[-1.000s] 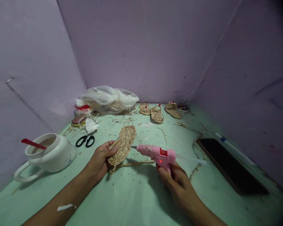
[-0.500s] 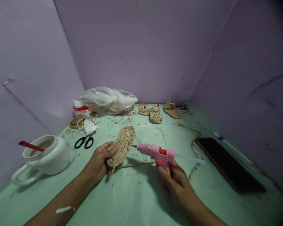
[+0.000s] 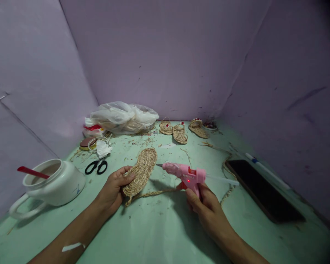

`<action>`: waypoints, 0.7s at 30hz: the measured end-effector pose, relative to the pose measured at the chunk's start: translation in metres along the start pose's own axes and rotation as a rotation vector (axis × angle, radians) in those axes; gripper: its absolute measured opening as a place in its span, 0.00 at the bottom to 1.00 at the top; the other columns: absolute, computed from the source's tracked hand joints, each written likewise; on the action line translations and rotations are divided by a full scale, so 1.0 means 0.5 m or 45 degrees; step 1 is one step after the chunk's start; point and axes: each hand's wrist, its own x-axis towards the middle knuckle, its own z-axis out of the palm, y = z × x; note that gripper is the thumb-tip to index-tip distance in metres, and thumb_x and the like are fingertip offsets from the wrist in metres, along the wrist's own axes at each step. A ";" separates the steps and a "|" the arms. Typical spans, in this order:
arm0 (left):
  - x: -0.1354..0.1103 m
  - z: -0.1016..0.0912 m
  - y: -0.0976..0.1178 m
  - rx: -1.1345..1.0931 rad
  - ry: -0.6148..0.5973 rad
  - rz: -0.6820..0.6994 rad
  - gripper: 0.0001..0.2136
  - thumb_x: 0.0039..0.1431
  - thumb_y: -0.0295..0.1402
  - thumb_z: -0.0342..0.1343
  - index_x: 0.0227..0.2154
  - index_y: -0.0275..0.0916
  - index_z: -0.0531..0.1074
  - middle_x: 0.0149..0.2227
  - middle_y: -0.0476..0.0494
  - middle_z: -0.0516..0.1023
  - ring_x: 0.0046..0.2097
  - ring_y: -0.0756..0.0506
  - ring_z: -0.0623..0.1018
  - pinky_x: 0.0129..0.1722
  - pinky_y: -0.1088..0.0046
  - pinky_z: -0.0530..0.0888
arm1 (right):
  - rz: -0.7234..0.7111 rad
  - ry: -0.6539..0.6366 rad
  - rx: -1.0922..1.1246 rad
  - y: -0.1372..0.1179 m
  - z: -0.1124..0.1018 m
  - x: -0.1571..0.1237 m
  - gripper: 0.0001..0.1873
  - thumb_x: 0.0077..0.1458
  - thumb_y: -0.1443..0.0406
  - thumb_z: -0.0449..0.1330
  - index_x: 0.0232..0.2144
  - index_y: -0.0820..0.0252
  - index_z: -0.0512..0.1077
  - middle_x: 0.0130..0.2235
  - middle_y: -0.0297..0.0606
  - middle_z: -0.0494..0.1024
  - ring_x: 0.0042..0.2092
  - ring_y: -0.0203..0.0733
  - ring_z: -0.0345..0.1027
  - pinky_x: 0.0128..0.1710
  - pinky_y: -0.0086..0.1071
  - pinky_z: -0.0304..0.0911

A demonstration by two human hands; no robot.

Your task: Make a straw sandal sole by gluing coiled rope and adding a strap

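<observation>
My left hand (image 3: 116, 189) grips a sole-shaped piece of coiled, braided straw, a woven sole (image 3: 142, 169), by its lower left edge, tilted up above the table. From the bottom of the sole a loose braided cord (image 3: 154, 193) runs right, passing behind my right hand. My right hand (image 3: 205, 201) is closed around the handle of a pink hot glue gun (image 3: 184, 173), whose red light is lit. A clear glue stick (image 3: 222, 179) juts from its back. The nozzle points left at the sole's right edge, with a small gap between them.
On the left stand a white mug (image 3: 56, 183) with a red handle sticking out and black-handled scissors (image 3: 96, 167). A plastic bag (image 3: 125, 118) lies at the back, near small straw sandals (image 3: 179, 134). To the right rests a phone (image 3: 264, 190) beside a pen (image 3: 266, 170).
The glue gun has shifted slightly up and right, its nozzle now nearer the sole's upper right edge. My left hand keeps its hold on the sole. The whole view has moved slightly.
</observation>
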 end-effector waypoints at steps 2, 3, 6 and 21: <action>-0.001 -0.001 0.003 -0.019 0.018 -0.022 0.13 0.43 0.16 0.58 0.34 0.31 0.70 0.27 0.43 0.78 0.25 0.49 0.77 0.25 0.78 0.76 | 0.043 0.022 0.012 -0.009 -0.017 0.018 0.18 0.50 0.49 0.56 0.23 0.57 0.64 0.18 0.30 0.65 0.20 0.35 0.58 0.19 0.28 0.56; -0.001 -0.002 0.004 -0.024 0.024 -0.031 0.11 0.44 0.16 0.57 0.33 0.30 0.70 0.26 0.43 0.77 0.25 0.49 0.77 0.25 0.78 0.76 | 0.063 0.038 0.017 -0.014 -0.029 0.032 0.19 0.48 0.49 0.57 0.23 0.57 0.63 0.18 0.29 0.65 0.19 0.35 0.58 0.18 0.28 0.55; 0.000 -0.009 0.008 -0.014 0.028 -0.031 0.08 0.47 0.17 0.56 0.32 0.30 0.71 0.25 0.44 0.76 0.25 0.49 0.77 0.25 0.78 0.76 | 0.116 0.068 -0.029 -0.029 -0.063 0.094 0.19 0.43 0.48 0.59 0.23 0.57 0.63 0.17 0.29 0.66 0.18 0.34 0.58 0.17 0.27 0.52; -0.014 -0.016 -0.001 -0.028 -0.052 -0.053 0.10 0.48 0.22 0.59 0.36 0.31 0.70 0.28 0.43 0.76 0.28 0.48 0.77 0.29 0.76 0.75 | -0.005 0.123 -0.894 -0.041 -0.028 0.260 0.05 0.44 0.66 0.61 0.27 0.61 0.74 0.35 0.46 0.78 0.39 0.49 0.70 0.33 0.33 0.59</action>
